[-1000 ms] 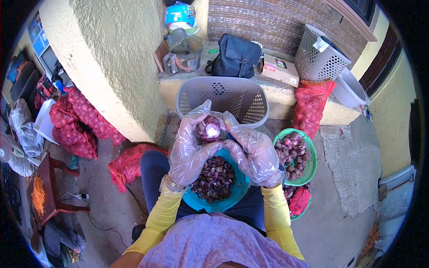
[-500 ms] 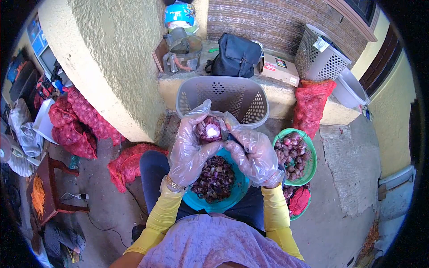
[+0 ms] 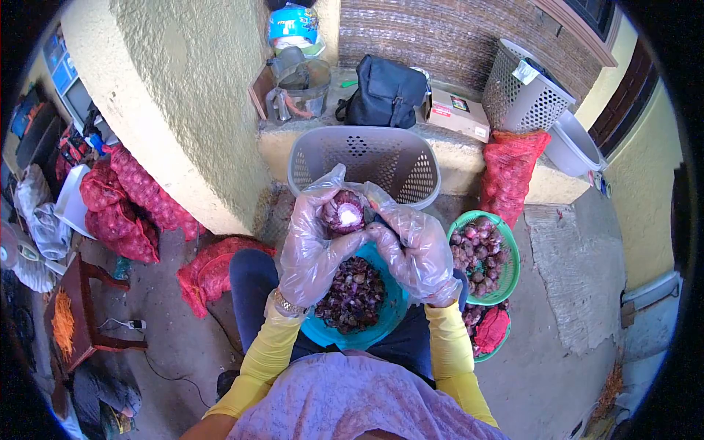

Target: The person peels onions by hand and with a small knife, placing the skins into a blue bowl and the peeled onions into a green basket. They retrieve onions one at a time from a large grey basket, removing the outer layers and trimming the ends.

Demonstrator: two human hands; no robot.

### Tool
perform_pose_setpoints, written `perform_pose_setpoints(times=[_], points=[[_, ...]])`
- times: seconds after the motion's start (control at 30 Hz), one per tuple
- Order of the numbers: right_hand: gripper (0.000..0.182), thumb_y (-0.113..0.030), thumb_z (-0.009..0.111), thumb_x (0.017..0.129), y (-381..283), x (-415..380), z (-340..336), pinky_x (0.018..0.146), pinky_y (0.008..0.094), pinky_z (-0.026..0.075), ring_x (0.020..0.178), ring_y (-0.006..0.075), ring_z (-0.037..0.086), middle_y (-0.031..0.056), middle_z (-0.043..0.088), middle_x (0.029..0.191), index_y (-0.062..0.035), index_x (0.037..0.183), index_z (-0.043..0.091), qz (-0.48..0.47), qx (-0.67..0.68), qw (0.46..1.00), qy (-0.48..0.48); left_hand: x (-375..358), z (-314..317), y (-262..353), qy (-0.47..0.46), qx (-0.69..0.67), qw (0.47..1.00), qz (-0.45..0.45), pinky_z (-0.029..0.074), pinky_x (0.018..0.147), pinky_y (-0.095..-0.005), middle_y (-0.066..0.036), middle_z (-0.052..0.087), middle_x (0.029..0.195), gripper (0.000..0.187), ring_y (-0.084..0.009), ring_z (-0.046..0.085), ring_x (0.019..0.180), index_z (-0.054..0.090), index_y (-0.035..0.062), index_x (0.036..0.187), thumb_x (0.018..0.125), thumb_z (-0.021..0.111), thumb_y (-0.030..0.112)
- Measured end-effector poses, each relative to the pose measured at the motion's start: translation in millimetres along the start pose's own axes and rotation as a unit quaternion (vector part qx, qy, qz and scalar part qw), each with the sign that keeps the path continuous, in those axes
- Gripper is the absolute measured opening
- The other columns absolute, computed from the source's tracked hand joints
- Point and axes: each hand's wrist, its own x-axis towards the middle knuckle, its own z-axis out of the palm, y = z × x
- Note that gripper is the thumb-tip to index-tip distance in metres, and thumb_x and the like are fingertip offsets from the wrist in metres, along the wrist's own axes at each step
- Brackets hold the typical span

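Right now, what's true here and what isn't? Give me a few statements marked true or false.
1. The left hand holds a purple onion with a white cut end. True.
2. Both hands are without gloves. False: each wears a clear plastic glove.
3. The teal basin below the hands holds purple pieces. True.
4. The backpack lies on the floor. False: the dark backpack sits on the raised ledge.
5. Both sleeves are yellow. True.

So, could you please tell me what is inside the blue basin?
The blue basin holds a heap of purple scraps, apparently onion; what lies beneath the top layer is covered.
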Motion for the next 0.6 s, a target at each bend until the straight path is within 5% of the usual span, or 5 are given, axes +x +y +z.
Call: perform_pose_setpoints(times=[0.17, 0.6], points=[[0.040, -0.013, 0.070, 0.098, 14.9, -1.9, 11.8, 0.096, 0.0428, 0.056, 0.110, 0.0406, 0.071, 0.0248, 0.071, 0.126, 0.0034, 0.134, 0.064, 0.022, 0.138, 0.989, 0.046, -0.4, 3.8, 2.1, 0.005, -0.049, 0.998, -0.034, 0.047, 0.114, -0.0409, -0.013, 0.046, 0.156, 0.079, -0.0239, 0.054, 0.135, 0.044, 0.0056, 0.147, 0.080, 0.085, -0.003], [0.044, -0.008, 0.070, 0.097, 7.3, -7.8, 3.6, 0.097, 0.0416, 0.054, 0.115, 0.0385, 0.071, 0.0249, 0.071, 0.125, 0.0025, 0.139, 0.062, 0.002, 0.083, 0.997, 0.006, -0.8, -1.7, 2.5, -0.025, -0.077, 0.996, -0.037, 0.045, 0.115, -0.0394, -0.015, 0.052, 0.146, 0.074, -0.0224, 0.056, 0.131, 0.039, 0.0019, 0.150, 0.087, 0.076, -0.009]])
